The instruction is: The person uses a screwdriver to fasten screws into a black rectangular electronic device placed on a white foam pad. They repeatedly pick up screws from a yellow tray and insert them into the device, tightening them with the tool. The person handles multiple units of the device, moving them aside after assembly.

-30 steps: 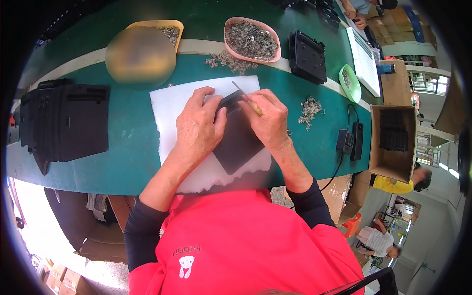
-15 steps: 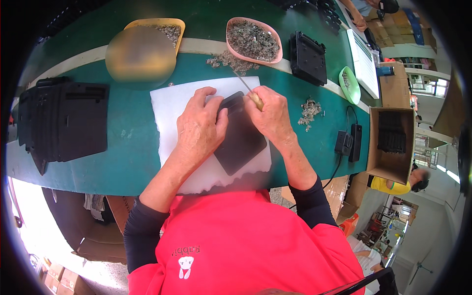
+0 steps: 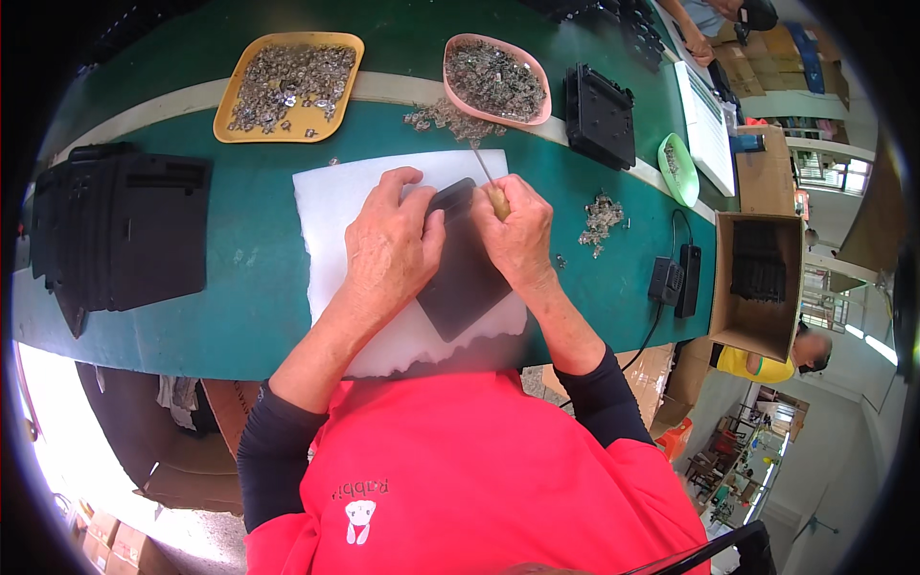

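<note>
A flat dark panel with a raised strip along its upper end lies slanted on a white foam sheet. My left hand grips its upper left side, fingers bent at the edge and thumb resting on the face. Closed in my right hand is a slim tool with a tan handle and a thin metal shaft. That hand is at the panel's upper right side, with the shaft pointing away from me, up and left. The tool's tip reaches small loose metal parts beyond the foam.
Small metal parts fill a yellow tray and a pink bowl. More lie in a pile at right and a green bowl. Black panels stand left; a black case, adapter and open carton are right.
My right hand has shifted slightly left and the tool's shaft has swung steeper, its tip further right. My left hand stays put. A blurred patch over the yellow tray is gone.
</note>
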Motion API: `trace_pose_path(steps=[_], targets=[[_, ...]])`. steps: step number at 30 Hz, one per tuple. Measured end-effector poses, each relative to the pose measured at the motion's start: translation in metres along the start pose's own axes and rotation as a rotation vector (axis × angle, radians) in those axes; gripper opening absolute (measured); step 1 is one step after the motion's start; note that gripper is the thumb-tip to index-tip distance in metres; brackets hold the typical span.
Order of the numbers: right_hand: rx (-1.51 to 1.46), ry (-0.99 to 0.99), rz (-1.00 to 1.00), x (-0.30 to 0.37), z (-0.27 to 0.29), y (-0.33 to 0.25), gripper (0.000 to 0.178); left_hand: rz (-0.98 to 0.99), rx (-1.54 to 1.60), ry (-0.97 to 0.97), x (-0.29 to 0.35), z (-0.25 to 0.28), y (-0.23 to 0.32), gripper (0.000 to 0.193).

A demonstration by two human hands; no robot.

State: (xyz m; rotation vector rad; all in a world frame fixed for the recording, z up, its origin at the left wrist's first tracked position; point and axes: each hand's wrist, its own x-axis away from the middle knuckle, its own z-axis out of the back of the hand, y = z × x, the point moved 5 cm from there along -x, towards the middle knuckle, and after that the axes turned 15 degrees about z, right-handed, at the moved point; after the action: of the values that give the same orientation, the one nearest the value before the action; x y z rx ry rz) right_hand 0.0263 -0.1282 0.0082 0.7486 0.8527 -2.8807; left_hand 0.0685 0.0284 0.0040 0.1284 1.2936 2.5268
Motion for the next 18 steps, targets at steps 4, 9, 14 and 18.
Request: trace_pose_path(steps=[4, 9, 14, 18], targets=[[-0.038, -0.084, -0.132, -0.004, 0.000, 0.001, 0.016, -0.004, -0.004, -0.004, 0.000, 0.000, 0.001, 0.020], [-0.425, -0.431, -0.383, -0.028, 0.000, 0.025, 0.016, -0.027, 0.019, -0.023, -0.003, 0.000, -0.001, 0.018], [-0.593, -0.491, -0.386, -0.029, 0.002, 0.026, 0.015, -0.037, 0.043, -0.025, -0.003, 0.002, -0.002, 0.017], [-0.430, -0.384, -0.203, -0.027, 0.003, 0.026, 0.017, -0.035, 0.020, -0.018, -0.003, 0.001, 0.000, 0.017]])
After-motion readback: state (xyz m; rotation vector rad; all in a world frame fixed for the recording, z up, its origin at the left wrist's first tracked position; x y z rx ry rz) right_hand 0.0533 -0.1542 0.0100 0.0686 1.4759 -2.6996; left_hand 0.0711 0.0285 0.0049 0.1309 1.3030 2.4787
